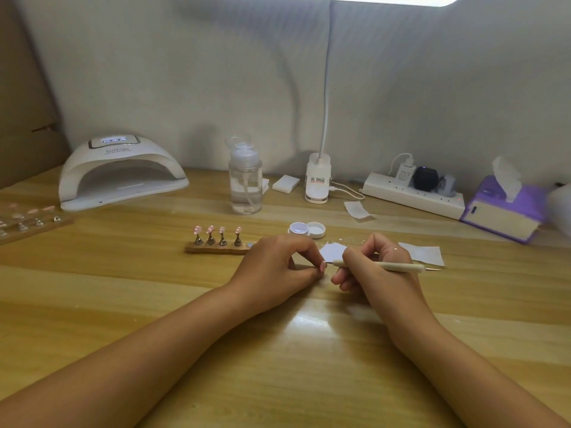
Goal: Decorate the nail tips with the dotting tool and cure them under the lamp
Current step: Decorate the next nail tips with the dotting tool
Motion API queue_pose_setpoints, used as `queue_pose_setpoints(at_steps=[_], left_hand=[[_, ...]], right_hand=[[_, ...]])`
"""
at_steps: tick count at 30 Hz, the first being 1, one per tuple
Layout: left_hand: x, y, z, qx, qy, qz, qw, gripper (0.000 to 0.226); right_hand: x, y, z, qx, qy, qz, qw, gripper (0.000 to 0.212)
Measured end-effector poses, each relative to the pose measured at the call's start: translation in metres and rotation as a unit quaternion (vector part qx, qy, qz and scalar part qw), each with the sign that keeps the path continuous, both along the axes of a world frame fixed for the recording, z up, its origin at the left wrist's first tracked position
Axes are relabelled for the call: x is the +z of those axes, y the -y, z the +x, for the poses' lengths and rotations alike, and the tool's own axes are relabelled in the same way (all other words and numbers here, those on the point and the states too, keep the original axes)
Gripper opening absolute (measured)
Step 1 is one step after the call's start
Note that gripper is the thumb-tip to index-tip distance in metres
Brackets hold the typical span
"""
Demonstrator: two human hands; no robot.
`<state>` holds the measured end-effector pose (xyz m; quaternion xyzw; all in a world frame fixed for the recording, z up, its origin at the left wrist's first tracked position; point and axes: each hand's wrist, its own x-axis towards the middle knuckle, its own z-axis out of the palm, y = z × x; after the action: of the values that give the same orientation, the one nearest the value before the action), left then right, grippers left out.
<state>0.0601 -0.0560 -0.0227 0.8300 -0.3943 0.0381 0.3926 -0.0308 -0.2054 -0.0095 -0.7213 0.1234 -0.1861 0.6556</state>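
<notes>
Head view, middle of a wooden table (pixel 123 288): left hand (pixel 275 264), thumb and forefinger pinched on one pink nail tip (pixel 323 265); right hand (pixel 374 270), fingers curled tight round a cream dotting tool (pixel 400 267), metal point at that tip, touching or just short, cannot tell; just behind the left hand, a wooden stand (pixel 216 249) with four more nail tips (pixel 211 230) upright, right end cut off by that hand; open jar (pixel 298 227) and lid (pixel 317 230) beyond the knuckles; white curing lamp (pixel 120 174) far back left; pump bottle (pixel 245 183), power strip (pixel 411 196), purple tissue box (pixel 500 211) along the back.
</notes>
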Motion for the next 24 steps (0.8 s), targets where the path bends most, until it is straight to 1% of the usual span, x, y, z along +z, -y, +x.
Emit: queue_pose_setpoints(at_steps=[8, 12, 18, 21, 24], left_hand=[[-0.0006, -0.0002, 0.0003, -0.002, -0.004, -0.003, 1.000, 0.016], [-0.0006, -0.0002, 0.0006, 0.000, -0.001, -0.001, 1.000, 0.020], [-0.0015, -0.0001, 0.0007, -0.002, -0.001, -0.003, 1.000, 0.016], [-0.0020, 0.0005, 0.0014, -0.002, -0.001, -0.005, 1.000, 0.017], [-0.0030, 0.0006, 0.0018, -0.003, -0.005, -0.010, 1.000, 0.013]], right_hand=[[0.0001, 0.0000, 0.0002, 0.000, -0.002, -0.007, 1.000, 0.019], [0.0005, -0.0004, -0.0002, 0.003, 0.000, 0.001, 1.000, 0.019], [0.0002, 0.0000, 0.0006, 0.003, 0.000, -0.005, 1.000, 0.019], [0.0002, 0.0004, 0.0012, -0.004, 0.010, 0.004, 1.000, 0.021], [-0.0003, 0.0014, 0.0015, -0.012, 0.019, 0.017, 1.000, 0.020]])
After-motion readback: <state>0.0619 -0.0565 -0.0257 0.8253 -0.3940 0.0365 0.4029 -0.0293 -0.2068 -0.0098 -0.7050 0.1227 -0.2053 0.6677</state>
